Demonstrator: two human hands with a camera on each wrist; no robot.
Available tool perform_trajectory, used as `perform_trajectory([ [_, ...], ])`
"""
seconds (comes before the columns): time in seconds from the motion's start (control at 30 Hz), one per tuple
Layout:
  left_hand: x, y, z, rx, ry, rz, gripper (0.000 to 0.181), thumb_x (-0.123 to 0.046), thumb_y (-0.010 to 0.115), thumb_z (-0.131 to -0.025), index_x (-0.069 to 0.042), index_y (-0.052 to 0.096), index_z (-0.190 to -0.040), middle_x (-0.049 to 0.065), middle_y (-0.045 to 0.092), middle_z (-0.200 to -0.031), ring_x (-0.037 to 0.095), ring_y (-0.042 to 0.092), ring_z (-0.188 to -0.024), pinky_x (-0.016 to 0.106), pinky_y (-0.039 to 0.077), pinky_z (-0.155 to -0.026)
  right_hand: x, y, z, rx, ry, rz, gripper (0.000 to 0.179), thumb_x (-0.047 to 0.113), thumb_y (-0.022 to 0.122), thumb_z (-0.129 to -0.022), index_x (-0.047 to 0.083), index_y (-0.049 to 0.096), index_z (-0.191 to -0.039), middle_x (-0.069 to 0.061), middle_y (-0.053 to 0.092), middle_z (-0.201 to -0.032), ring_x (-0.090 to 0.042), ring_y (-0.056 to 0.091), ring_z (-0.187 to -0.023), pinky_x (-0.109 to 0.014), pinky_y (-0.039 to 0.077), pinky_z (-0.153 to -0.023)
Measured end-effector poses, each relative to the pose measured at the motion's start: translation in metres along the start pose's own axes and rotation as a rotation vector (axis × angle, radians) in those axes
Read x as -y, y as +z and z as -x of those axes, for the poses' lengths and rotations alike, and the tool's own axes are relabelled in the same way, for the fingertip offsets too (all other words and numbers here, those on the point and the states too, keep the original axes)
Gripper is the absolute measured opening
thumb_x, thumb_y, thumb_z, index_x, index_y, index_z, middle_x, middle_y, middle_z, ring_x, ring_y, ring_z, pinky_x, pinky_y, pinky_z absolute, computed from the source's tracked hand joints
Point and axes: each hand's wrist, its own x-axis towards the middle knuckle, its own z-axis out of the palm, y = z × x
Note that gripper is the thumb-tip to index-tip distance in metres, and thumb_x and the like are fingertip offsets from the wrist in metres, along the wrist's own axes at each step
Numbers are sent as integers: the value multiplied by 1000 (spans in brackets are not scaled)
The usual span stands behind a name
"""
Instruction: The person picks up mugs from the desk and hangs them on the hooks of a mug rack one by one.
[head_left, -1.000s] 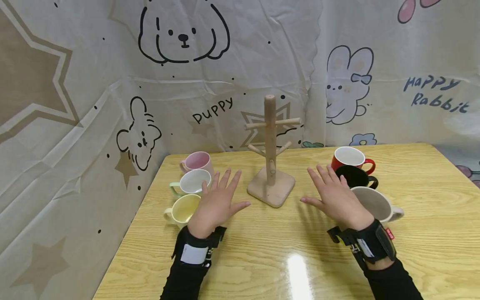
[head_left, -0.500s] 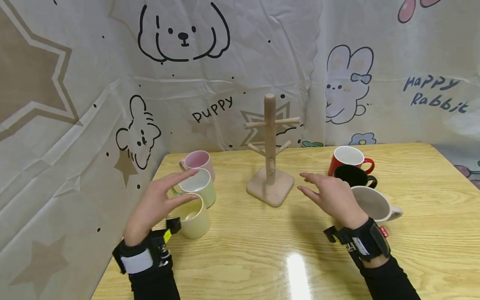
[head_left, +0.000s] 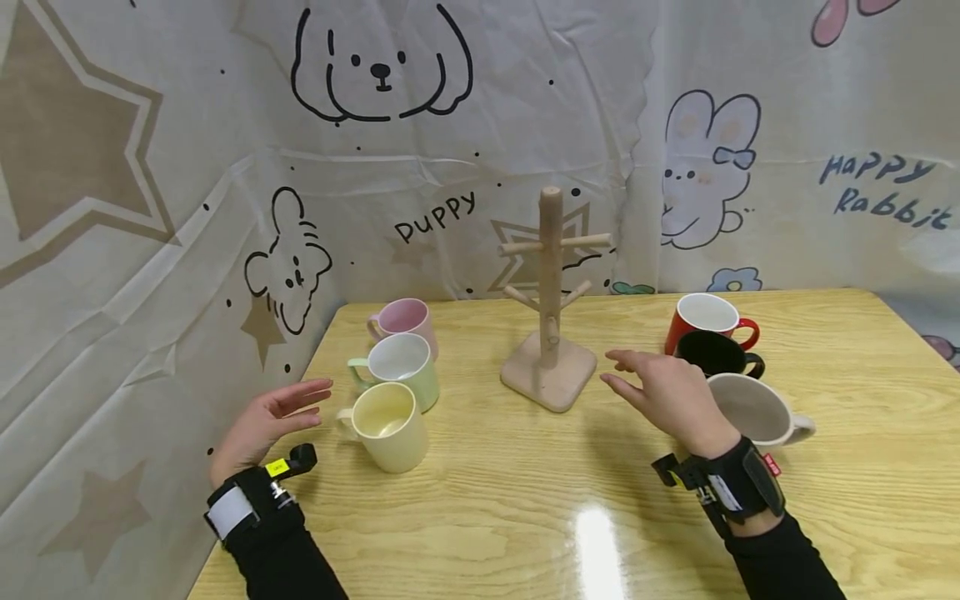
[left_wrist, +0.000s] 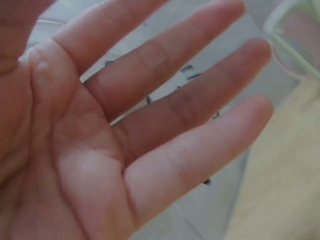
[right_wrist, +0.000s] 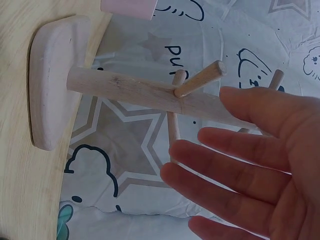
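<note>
My left hand (head_left: 262, 425) is to the left of three mugs, its fingers extended and holding nothing. Closest to it are a yellow mug (head_left: 396, 437) and a pale green mug (head_left: 420, 379), handles facing left; a pink mug (head_left: 423, 321) stands behind them. In the left wrist view the green mug's handle (left_wrist: 295, 50) shows past the fingertips. My right hand (head_left: 667, 396), relaxed and holding nothing, hovers beside a beige mug (head_left: 750, 408) and a black mug (head_left: 712, 354). A red mug (head_left: 678, 329) stands behind those, handle to the right.
A wooden mug tree (head_left: 551, 275) with bare pegs stands on its square base between the two mug rows. The light wood table (head_left: 480, 517) ends on the left at a printed cloth (head_left: 150, 333), which also hangs behind.
My left hand has moved from over the left mugs out to their left side, uncovering them. The right hand's spread fingers have drawn together, and it stays near the beige mug.
</note>
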Motion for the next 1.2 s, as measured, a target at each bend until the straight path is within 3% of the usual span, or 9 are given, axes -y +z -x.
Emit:
perform_trajectory([
  [0.13, 14, 4, -8, 55, -72, -24, 54, -22, 67, -84, -4, 48, -132, 11, 52, -133, -9, 53, -106, 16, 47, -84, 0, 1, 0, 19, 8, 2, 33, 29, 64, -85, 6, 67, -109, -12, 71, -96, -16, 63, -61, -19, 41, -45],
  [0.2, 18, 7, -12, 91, -95, 6, 55, -21, 68, -83, -1, 49, -130, 16, 50, -134, -6, 54, -106, 18, 48, -85, 0, 1, 0, 28, 8, 2, 33, 30, 64, -85, 6, 67, -108, -12, 71, -95, -16, 62, -60, -19, 41, -45],
  [0.33, 20, 12, -20, 152, -123, 31, 53, -23, 70, -81, 3, 54, -124, 8, 60, -124, 2, 60, -100, 25, 51, -85, 0, 1, 1, 31, 10, 9, 33, 30, 65, -85, 6, 67, -108, -12, 71, -96, -15, 62, -61, -19, 41, -45],
  [0.57, 17, 14, -25, 191, -119, 22, 44, -23, 68, -82, 9, 60, -112, -5, 69, -93, 16, 64, -87, 34, 53, -82, 0, -1, 1, 28, 13, 15, 33, 30, 65, -85, 6, 66, -108, -12, 71, -95, -18, 63, -63, -19, 41, -45],
  [0.7, 9, 16, -27, 217, -50, -64, 39, -22, 66, -84, 6, 63, -110, -5, 68, -90, 12, 62, -83, 30, 53, -78, 0, -1, 1, 47, 25, 12, 34, 30, 64, -86, 5, 66, -108, -12, 71, -93, -15, 61, -60, -19, 40, -45],
  [0.9, -16, 26, -35, 241, 108, -248, 23, -24, 65, -85, -5, 70, -98, 8, 68, -88, 5, 57, -75, 22, 51, -71, -2, 0, 1, 44, 29, 14, 33, 30, 64, -85, 5, 67, -107, -12, 71, -91, -18, 64, -63, -21, 43, -47],
  [1.07, -37, 41, -47, 289, 224, -280, 18, -19, 65, -85, -6, 71, -96, 8, 69, -87, 2, 58, -75, 20, 51, -72, -3, 1, 0, 39, 24, 12, 33, 30, 64, -85, 5, 67, -107, -12, 71, -91, -19, 65, -67, -24, 47, -49],
  [1.2, -50, 55, -52, 254, 280, -270, 17, -18, 66, -84, -7, 71, -96, 2, 68, -85, 3, 57, -75, 20, 51, -70, -3, 1, 0, 52, 30, 6, 34, 30, 63, -86, 5, 67, -108, -12, 71, -93, -20, 66, -68, -24, 48, -50],
])
